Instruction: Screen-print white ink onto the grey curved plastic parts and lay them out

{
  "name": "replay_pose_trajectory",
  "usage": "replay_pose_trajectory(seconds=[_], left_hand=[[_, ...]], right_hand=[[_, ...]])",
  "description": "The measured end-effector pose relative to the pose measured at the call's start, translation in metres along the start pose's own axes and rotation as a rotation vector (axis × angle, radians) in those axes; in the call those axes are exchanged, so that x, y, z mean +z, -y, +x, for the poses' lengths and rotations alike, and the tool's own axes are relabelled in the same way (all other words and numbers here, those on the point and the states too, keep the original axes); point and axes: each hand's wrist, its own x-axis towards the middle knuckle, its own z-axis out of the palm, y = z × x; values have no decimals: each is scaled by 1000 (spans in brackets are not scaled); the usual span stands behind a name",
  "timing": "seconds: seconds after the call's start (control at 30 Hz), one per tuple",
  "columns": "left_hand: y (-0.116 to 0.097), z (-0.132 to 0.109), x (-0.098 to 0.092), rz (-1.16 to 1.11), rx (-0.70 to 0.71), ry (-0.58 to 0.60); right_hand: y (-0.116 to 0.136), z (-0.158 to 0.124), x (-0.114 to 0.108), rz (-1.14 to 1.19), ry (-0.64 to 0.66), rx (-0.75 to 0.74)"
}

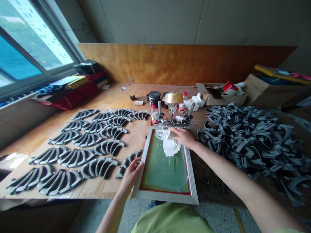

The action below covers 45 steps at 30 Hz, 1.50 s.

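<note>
A screen printing frame (194,181) with pale metal sides and a green mesh lies in front of me. My left hand (132,173) is at its left side, fingers curled against the edge. Beside that hand is a grey curved part (124,164). My right hand (184,137) reaches over the upper end of the mesh, its fingers bent around a whitish smeared flat piece (166,134), partly hidden by the hand. Below it a thick white patch (171,149) lies on the mesh. Hinge clamps (187,120) hold the frame's far end.
Rows of grey curved parts (76,157) cover the cardboard (132,132) on the left. A large heap of similar parts (243,142) fills the right. Behind the clamps stand red-capped bottles (154,115), a black tub (154,97) and a tape roll (174,98). Cardboard boxes (264,90) stand back right.
</note>
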Motion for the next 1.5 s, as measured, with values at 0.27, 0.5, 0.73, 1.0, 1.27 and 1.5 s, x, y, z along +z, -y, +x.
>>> replay_pose_trajectory(seconds=[0.27, 0.5, 0.73, 1.0, 1.27, 1.5], left_hand=[[-81, 1, -14, -101, 200, 1], [-167, 26, 18, -344, 520, -8], [-127, 22, 39, -370, 352, 14], [-6, -19, 96, -411, -132, 114], [68, -17, -5, -369, -248, -443], [119, 3, -43, -97, -351, -561]], right_hand=[[-51, 14, -40, -71, -281, 359], [-59, -67, 32, 143, -68, 272], [-22, -70, 52, 93, 11, 112], [82, -87, 37, 30, -125, -331], [35, -101, 45, 141, -170, -157], [-99, -143, 52, -72, -115, 291]])
